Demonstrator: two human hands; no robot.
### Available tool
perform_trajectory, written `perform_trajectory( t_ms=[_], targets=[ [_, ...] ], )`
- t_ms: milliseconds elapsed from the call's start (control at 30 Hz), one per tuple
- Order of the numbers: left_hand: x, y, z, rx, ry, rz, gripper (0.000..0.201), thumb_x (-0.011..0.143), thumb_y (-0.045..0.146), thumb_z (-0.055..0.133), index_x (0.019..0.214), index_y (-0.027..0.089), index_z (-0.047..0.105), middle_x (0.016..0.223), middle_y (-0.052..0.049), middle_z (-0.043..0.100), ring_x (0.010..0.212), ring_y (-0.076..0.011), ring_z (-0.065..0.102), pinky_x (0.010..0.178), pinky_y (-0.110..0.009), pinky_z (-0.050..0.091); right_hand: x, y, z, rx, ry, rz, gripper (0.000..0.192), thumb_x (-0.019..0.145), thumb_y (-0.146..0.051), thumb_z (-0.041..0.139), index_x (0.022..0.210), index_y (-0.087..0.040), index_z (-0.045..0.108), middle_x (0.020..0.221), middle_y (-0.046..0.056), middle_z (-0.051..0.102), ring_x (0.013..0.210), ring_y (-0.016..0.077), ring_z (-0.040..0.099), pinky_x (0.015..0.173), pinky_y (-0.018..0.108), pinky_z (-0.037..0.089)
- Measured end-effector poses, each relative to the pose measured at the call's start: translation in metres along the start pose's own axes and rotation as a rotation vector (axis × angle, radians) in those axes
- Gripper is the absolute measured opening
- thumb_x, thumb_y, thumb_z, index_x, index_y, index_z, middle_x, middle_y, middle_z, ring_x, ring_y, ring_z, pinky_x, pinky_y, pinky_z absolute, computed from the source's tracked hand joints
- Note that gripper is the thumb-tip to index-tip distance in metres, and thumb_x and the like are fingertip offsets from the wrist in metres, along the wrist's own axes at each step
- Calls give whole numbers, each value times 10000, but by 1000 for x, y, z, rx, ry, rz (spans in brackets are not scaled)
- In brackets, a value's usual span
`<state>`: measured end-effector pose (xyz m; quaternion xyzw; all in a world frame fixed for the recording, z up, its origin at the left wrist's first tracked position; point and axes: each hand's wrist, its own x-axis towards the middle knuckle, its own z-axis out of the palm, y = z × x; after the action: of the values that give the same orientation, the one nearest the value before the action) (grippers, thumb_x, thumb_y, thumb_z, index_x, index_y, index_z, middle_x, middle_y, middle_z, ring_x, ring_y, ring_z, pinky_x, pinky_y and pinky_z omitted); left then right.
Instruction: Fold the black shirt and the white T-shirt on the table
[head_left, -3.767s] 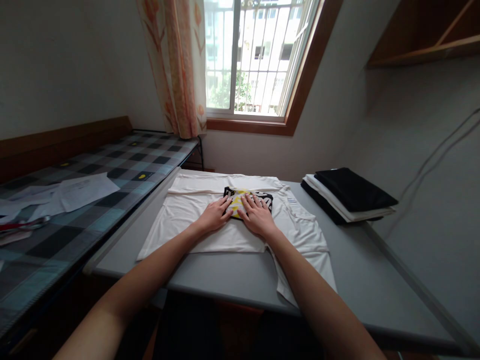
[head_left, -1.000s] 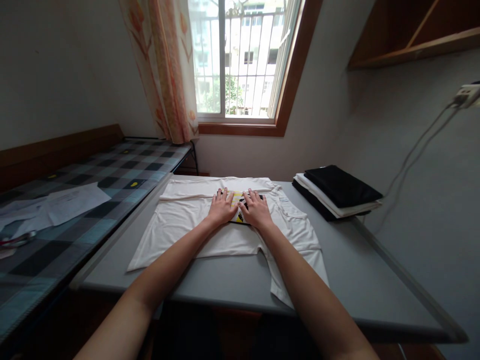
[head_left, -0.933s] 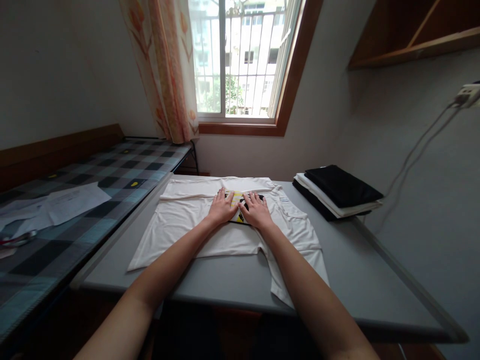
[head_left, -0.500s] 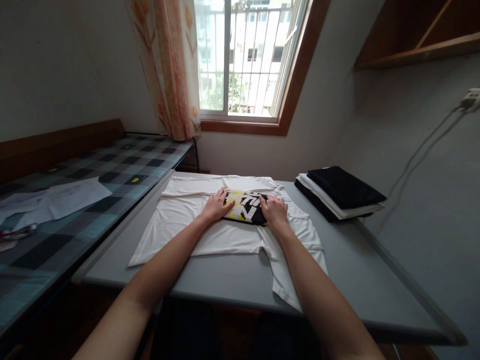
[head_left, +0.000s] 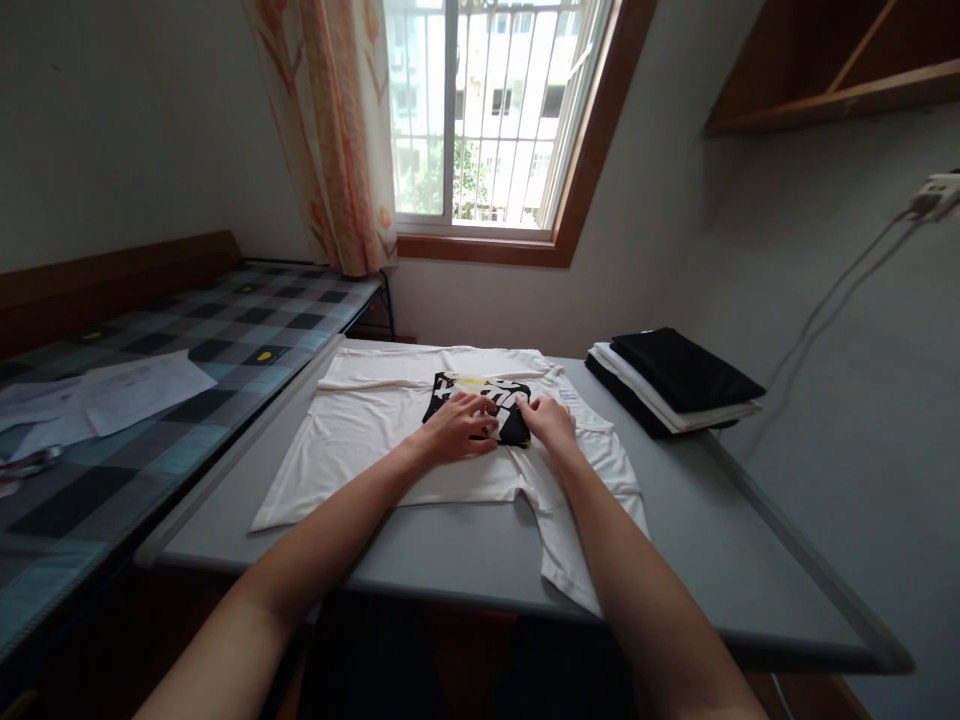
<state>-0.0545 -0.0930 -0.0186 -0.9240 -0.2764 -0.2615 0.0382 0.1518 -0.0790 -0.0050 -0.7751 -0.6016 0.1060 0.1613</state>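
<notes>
Folded printed garment (head_left: pixel 480 404): on the white shirt (head_left: pixel 375 440), mid-table (head_left: pixel 712 560) | your left hand (head_left: pixel 459 428): flat, fingers spread, pinning its near edge so the fold holds | your right hand (head_left: pixel 551 420): flat, open, at its right corner | clothes stack (head_left: pixel 675 385): aside, right.

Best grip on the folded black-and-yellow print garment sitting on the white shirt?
Take the folded print garment at its two short side edges, one hand per side, fingers slid under from left and right. It lies flat on the white T-shirt, so a top pinch would probably undo the fold.
</notes>
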Motion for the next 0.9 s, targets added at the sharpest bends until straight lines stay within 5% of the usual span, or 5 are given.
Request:
perform_trajectory(
  t_ms=[633,900],
  targets=[
    [4,9,0,183,-80,165,186,951,256,498,984,215,676,1008,-80,638,938,-202,587,891,-375,433,6,4,1,183,-78,8,489,914,-557,446,992,-175,741,972,140,749,918,255,707,709,280,477],
    [5,12,-3,237,-58,185,200,961,281,486,923,205,667,952,-76,631,916,-202,579,912,-392,412,0,3,-2,105,-20,20,419,900,-514,488,1004,-207,754,1052,140,739,1028,279,678,801,318,482]
  ],
)
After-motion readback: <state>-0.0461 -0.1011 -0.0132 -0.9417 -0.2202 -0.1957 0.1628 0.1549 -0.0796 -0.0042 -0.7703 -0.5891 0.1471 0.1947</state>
